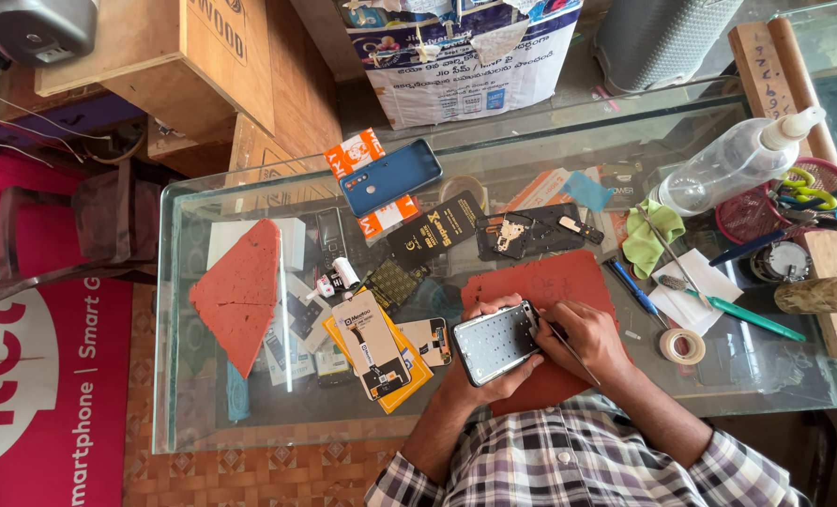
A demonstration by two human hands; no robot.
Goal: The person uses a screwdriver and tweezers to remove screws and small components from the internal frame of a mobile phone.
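Single view, head-mounted. Camera looks almost straight down from above the person's chest onto the glass surface [775,394]. Wearer's checked sleeves enter from the bottom edge; far side of the surface lies toward the top of the frame. Range moderate: whole surface fits in frame, with the floor at left and boxes beyond. Both hands sit low centre, close to the lens. No second view.

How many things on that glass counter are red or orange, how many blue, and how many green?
Red or orange: 3 – triangular pad, work mat, mesh basket
Blue: 2 – phone case, screwdriver
Green: 2 – cloth, long tool
Total: 7
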